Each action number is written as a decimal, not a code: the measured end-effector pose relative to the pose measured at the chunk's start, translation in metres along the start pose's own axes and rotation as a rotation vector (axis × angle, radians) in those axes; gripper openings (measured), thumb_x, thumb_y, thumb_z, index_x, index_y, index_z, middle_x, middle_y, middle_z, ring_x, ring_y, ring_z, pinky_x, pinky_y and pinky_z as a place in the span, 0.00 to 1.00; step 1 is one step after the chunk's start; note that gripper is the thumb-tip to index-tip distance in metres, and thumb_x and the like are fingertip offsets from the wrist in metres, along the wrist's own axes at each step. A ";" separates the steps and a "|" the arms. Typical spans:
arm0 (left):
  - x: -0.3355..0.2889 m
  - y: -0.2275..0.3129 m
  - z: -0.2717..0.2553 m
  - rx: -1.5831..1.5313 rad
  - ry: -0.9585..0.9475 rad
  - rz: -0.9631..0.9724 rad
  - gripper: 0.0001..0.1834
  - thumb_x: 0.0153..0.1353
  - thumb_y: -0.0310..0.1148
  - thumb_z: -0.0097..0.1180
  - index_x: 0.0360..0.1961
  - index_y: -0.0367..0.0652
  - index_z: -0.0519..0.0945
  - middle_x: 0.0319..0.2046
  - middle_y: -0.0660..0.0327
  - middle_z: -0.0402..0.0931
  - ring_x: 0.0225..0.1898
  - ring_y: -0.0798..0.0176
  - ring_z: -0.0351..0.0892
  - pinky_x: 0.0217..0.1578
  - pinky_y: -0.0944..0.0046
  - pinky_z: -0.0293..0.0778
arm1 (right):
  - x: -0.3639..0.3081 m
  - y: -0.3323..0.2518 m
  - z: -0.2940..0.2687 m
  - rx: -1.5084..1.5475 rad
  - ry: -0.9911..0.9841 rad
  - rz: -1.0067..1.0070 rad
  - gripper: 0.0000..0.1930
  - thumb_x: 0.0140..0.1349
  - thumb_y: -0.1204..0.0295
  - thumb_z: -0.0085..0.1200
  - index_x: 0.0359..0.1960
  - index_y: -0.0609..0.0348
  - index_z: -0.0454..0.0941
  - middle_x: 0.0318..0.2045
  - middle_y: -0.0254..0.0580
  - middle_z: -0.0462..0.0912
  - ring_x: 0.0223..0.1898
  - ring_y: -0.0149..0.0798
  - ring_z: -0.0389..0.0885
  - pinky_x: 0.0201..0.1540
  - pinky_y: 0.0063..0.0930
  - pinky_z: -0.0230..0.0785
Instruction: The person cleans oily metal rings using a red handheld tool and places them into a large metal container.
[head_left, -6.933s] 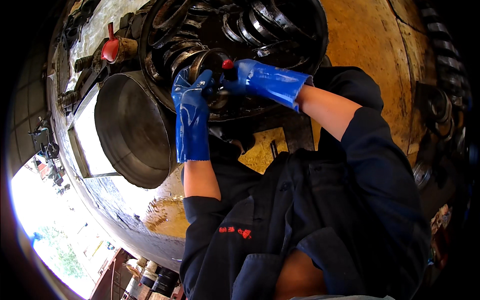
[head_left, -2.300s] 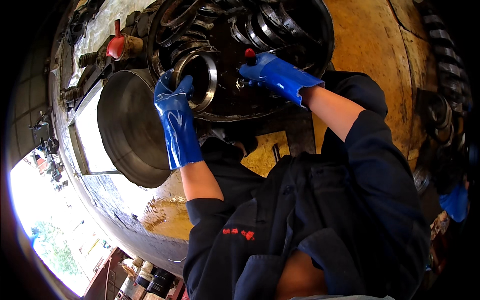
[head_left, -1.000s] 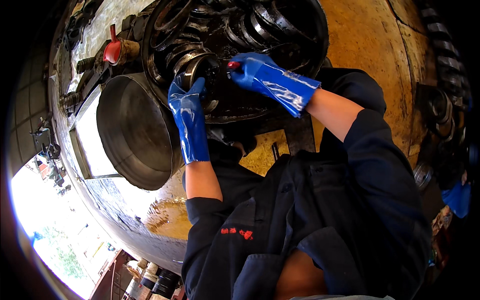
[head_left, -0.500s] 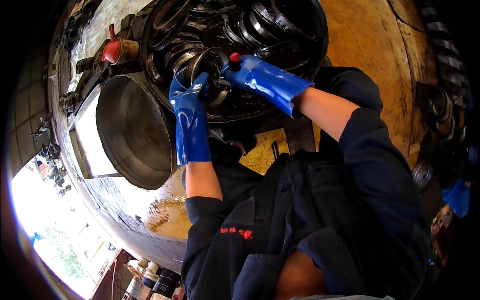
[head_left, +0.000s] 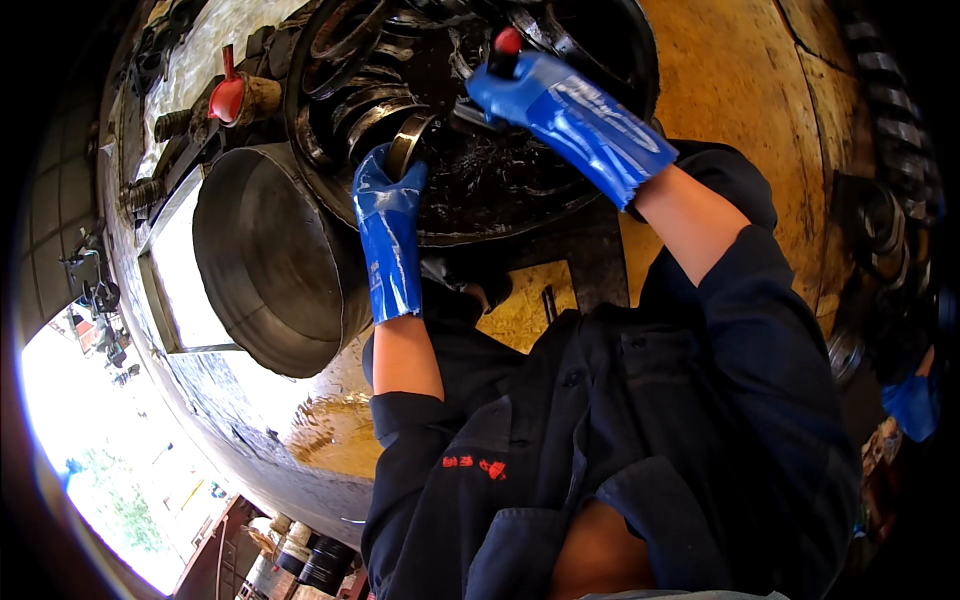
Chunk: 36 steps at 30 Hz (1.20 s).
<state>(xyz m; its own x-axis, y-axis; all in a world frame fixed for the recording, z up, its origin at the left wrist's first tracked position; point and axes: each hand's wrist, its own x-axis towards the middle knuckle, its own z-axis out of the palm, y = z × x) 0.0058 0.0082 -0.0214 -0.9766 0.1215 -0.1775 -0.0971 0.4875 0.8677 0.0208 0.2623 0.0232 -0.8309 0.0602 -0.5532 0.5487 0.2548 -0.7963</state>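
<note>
My left hand (head_left: 390,195), in a long blue rubber glove, grips a shiny metal ring (head_left: 408,145) by its near edge over a round, oily tub (head_left: 655,60). My right hand (head_left: 535,95), gloved alike, is closed around a tool with a red-tipped dark handle (head_left: 507,42). A dark, flat end of that tool shows below the fingers; its kind is not clear. Several more metal rings (head_left: 375,110) lie along the tub's left side, wet with dark liquid. The tool is apart from the held ring.
An empty-looking metal drum (head_left: 270,260) lies tilted left of the tub. A red scoop (head_left: 228,98) rests at the upper left beside dark metal parts. Stacked dark rings (head_left: 890,100) line the far right. A yellowish, stained floor (head_left: 740,90) spreads to the right.
My right hand has moved up and right with the tool, away from the ring. My left hand has shifted slightly right, and the ring has turned edge-on.
</note>
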 end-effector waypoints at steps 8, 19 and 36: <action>0.013 -0.025 0.009 0.255 -0.120 0.101 0.13 0.52 0.26 0.66 0.41 0.44 0.87 0.35 0.55 0.87 0.39 0.61 0.87 0.45 0.62 0.80 | -0.007 -0.013 0.028 -0.152 -0.215 -0.173 0.17 0.67 0.53 0.56 0.45 0.52 0.81 0.39 0.40 0.85 0.44 0.33 0.83 0.52 0.27 0.75; 0.005 0.001 -0.026 -0.193 -0.022 -0.006 0.17 0.54 0.17 0.69 0.45 0.38 0.81 0.38 0.61 0.85 0.39 0.68 0.83 0.44 0.66 0.80 | 0.066 0.043 0.007 0.584 0.145 0.207 0.22 0.71 0.54 0.52 0.45 0.66 0.82 0.35 0.47 0.85 0.33 0.39 0.83 0.43 0.32 0.77; -0.012 0.002 -0.014 -0.433 -0.094 -0.267 0.15 0.56 0.21 0.69 0.44 0.38 0.80 0.31 0.62 0.81 0.31 0.65 0.81 0.36 0.65 0.81 | 0.032 0.055 0.055 -0.429 0.078 0.016 0.24 0.56 0.52 0.60 0.46 0.56 0.85 0.43 0.53 0.87 0.47 0.52 0.85 0.52 0.41 0.76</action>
<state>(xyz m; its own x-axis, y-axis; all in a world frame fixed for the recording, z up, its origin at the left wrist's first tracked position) 0.0142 -0.0037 -0.0109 -0.8871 0.1289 -0.4431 -0.4310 0.1119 0.8954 0.0294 0.2256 -0.0520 -0.8360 0.1361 -0.5316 0.4871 0.6300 -0.6048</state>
